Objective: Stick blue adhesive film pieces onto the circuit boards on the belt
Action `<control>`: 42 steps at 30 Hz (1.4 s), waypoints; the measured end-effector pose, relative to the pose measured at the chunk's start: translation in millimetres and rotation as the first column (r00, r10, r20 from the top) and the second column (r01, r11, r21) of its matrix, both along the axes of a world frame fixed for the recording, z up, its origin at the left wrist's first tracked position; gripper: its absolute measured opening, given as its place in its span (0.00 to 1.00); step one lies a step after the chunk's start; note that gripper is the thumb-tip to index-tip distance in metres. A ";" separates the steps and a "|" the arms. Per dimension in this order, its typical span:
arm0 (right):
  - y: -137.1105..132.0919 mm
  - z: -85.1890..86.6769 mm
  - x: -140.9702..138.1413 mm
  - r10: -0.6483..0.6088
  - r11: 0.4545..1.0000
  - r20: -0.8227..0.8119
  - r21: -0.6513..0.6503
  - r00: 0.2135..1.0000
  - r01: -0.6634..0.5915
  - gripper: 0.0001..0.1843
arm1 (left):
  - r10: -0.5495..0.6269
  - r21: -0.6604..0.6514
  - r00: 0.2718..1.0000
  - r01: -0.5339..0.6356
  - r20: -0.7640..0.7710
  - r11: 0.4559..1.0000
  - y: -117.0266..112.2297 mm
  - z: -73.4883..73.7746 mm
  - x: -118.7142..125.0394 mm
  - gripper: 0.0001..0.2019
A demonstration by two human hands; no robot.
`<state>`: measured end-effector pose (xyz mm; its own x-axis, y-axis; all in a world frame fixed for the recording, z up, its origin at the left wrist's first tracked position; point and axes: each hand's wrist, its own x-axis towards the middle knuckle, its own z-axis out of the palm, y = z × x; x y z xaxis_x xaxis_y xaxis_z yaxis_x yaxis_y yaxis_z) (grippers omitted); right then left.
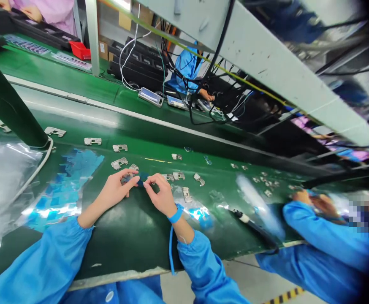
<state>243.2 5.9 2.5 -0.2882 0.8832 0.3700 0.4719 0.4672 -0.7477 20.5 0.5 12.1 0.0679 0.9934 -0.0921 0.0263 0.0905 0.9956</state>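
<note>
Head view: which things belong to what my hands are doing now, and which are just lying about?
In hand: left hand, right hand, the small blue piece pinched between them, blue wrist strap on the right wrist.
Lying about: loose metal parts on the green belt, clear plastic bag, red bin, co-worker's sleeve.

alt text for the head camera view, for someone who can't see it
The left hand and right hand together pinch a small dark blue piece above a green belt strewn with small metal parts. A co-worker's blue sleeve shows at the right.
</note>
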 end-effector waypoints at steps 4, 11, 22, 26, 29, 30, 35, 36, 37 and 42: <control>1.2 -0.6 1.2 -0.058 0.997 -0.050 -0.051 0.997 0.056 0.15 | 0.086 -0.110 0.980 -0.066 0.179 0.992 8.3 -12.0 0.1 0.23; 2.0 -1.3 -1.1 -0.052 0.971 -0.199 -0.239 0.979 0.003 0.21 | 0.074 -0.170 0.951 -0.023 0.299 0.985 7.7 -8.4 -3.2 0.26; -2.1 1.8 -5.7 -0.049 0.910 -0.387 -0.397 0.921 -0.119 0.19 | -0.049 -0.178 0.912 0.131 0.407 0.975 -2.1 3.0 3.8 0.25; -5.2 3.4 -7.4 0.009 0.883 -0.384 -0.430 0.923 -0.188 0.24 | -0.045 -0.174 0.898 0.134 0.438 0.976 -6.3 9.4 6.9 0.22; -6.8 6.8 -6.8 0.060 0.901 -0.337 -0.387 0.940 -0.196 0.23 | -0.063 -0.157 0.896 0.145 0.439 0.977 -8.2 11.4 8.7 0.22; -7.2 7.8 -6.5 0.074 0.909 -0.325 -0.367 0.943 -0.198 0.22 | -0.071 -0.148 0.897 0.149 0.436 0.978 -8.4 10.9 9.1 0.21; -9.9 9.3 -6.2 0.121 0.920 -0.274 -0.329 0.954 -0.211 0.20 | -0.104 -0.104 0.904 0.161 0.414 0.981 -8.1 5.7 9.8 0.22; -10.5 9.0 -6.5 0.117 0.922 -0.271 -0.328 0.955 -0.206 0.20 | -0.112 -0.096 0.907 0.164 0.406 0.982 -8.0 4.9 9.8 0.23; -10.9 8.7 -7.0 0.110 0.925 -0.272 -0.325 0.956 -0.199 0.20 | -0.120 -0.088 0.910 0.168 0.398 0.982 -8.0 4.3 9.9 0.23; -11.4 7.1 -8.1 0.084 0.934 -0.284 -0.312 0.955 -0.175 0.24 | -0.149 -0.062 0.917 0.185 0.370 0.981 -8.3 3.3 10.9 0.23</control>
<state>235.1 -5.5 9.6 -0.3411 0.9292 0.1419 0.1908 0.2163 -0.9575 31.5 -7.8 15.3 0.2785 0.9526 -0.1222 -0.3112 0.2099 0.9269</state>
